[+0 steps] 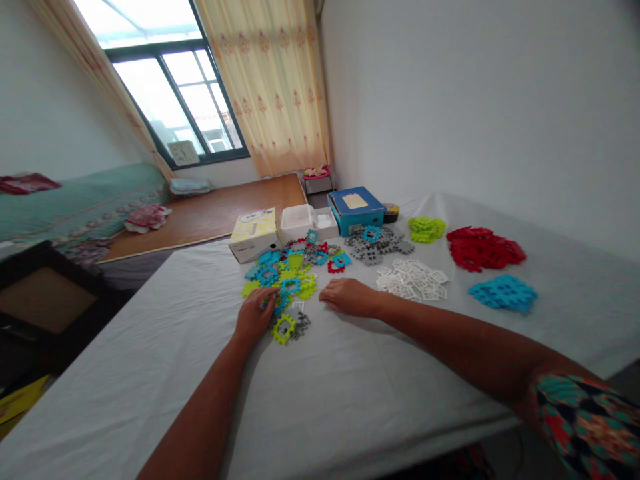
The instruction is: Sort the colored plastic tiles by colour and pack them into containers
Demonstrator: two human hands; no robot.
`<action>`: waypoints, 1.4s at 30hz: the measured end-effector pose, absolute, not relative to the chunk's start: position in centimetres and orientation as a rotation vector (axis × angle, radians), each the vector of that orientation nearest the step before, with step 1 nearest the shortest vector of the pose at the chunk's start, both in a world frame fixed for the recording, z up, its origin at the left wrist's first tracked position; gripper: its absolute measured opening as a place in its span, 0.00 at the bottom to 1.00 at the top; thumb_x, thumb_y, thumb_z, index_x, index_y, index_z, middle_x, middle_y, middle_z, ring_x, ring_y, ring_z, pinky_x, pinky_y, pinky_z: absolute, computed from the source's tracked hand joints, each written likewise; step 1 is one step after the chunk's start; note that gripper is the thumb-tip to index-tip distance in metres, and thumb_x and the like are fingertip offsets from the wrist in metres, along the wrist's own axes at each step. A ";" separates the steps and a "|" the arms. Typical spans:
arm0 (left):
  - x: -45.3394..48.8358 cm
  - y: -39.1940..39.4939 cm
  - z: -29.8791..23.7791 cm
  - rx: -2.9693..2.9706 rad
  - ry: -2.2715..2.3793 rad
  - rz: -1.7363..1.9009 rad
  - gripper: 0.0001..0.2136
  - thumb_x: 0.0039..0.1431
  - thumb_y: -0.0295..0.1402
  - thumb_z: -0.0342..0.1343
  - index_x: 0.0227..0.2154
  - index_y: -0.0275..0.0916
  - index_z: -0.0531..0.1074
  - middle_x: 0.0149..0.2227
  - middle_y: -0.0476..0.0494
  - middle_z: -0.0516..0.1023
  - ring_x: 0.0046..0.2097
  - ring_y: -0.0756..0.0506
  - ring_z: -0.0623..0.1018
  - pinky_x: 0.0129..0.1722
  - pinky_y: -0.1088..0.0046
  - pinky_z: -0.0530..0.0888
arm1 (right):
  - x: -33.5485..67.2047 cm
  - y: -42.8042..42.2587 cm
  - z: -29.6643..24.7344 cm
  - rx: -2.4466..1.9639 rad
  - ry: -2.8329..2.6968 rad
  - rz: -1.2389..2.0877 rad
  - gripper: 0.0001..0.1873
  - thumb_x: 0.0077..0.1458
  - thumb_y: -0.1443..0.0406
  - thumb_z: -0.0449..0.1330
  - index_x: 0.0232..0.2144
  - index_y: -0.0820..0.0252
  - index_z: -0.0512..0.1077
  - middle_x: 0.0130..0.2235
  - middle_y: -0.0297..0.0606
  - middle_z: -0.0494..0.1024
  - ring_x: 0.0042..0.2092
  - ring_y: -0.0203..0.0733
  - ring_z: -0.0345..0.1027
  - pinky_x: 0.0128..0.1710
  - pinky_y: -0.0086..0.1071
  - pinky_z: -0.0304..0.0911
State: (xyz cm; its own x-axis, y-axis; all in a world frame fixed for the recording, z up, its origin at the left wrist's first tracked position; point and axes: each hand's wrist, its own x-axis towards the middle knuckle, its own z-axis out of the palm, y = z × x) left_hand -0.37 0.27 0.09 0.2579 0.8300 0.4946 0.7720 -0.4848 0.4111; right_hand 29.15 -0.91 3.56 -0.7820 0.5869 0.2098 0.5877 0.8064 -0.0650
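Observation:
A mixed pile of plastic interlocking tiles (295, 267) in blue, lime green, red and grey lies in the middle of the table. At its near left edge rests my left hand (254, 312), its fingers bent and the thumb apart from them, touching blue tiles. Just right of the pile, my right hand (347, 295) is low over the cloth with fingers curled together; whatever is inside them is hidden. A lime green square tile (284, 329) and a dark grey tile (302, 325) lie at the pile's near end.
Sorted heaps stand to the right: white tiles (413, 280), grey tiles (373, 248), lime green tiles (427, 229), red tiles (484, 249) and blue tiles (504, 293). Behind are a yellow-white box (255, 235), a white container (298, 219), a blue box (356, 208) and a tape roll (391, 213).

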 end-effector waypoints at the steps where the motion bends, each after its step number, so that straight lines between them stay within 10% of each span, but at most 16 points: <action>1: -0.4 0.3 0.1 2.424 1.545 1.040 0.14 0.62 0.38 0.47 0.41 0.42 0.76 0.40 0.43 0.81 0.45 0.42 0.77 0.49 0.58 0.73 | 29.8 -0.3 4.0 -0.997 -2.738 0.032 0.11 0.62 0.68 0.52 0.40 0.61 0.75 0.39 0.43 0.80 0.40 0.40 0.71 0.40 0.30 0.60; 13: 0.0 -0.2 0.4 2.427 1.548 1.039 0.13 0.63 0.35 0.47 0.43 0.42 0.76 0.39 0.43 0.80 0.45 0.43 0.77 0.50 0.59 0.72 | 40.1 3.5 7.2 -1.190 -2.684 0.718 0.13 0.57 0.59 0.56 0.28 0.59 0.78 0.25 0.35 0.77 0.28 0.37 0.68 0.28 0.27 0.56; 27: 1.3 -1.3 0.6 2.578 1.159 0.825 0.12 0.61 0.39 0.54 0.44 0.45 0.78 0.49 0.41 0.77 0.52 0.43 0.75 0.56 0.59 0.69 | 30.8 0.7 2.7 -0.893 -2.518 0.338 0.12 0.61 0.64 0.55 0.44 0.59 0.75 0.43 0.43 0.79 0.41 0.42 0.73 0.44 0.35 0.64; 34: 1.8 -1.6 0.8 2.532 1.063 0.854 0.11 0.62 0.38 0.53 0.43 0.44 0.78 0.47 0.41 0.79 0.51 0.43 0.75 0.55 0.59 0.71 | 27.3 0.5 0.5 -0.847 -2.549 0.133 0.25 0.60 0.62 0.58 0.60 0.56 0.64 0.61 0.47 0.66 0.59 0.50 0.59 0.57 0.48 0.56; 42: 1.2 -1.0 0.8 2.518 1.255 0.996 0.09 0.62 0.33 0.52 0.39 0.42 0.78 0.42 0.41 0.80 0.46 0.44 0.77 0.51 0.60 0.72 | 27.3 -1.3 1.6 -0.822 -2.628 0.067 0.08 0.60 0.63 0.58 0.39 0.59 0.75 0.37 0.42 0.78 0.44 0.45 0.66 0.45 0.38 0.61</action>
State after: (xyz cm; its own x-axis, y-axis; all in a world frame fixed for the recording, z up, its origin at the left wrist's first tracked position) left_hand 1.20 -0.97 0.78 0.4272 0.7574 0.4938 0.6531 -0.6362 0.4107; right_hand 27.32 -1.32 1.56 -0.7546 0.5576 0.3460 0.5392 0.8274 -0.1572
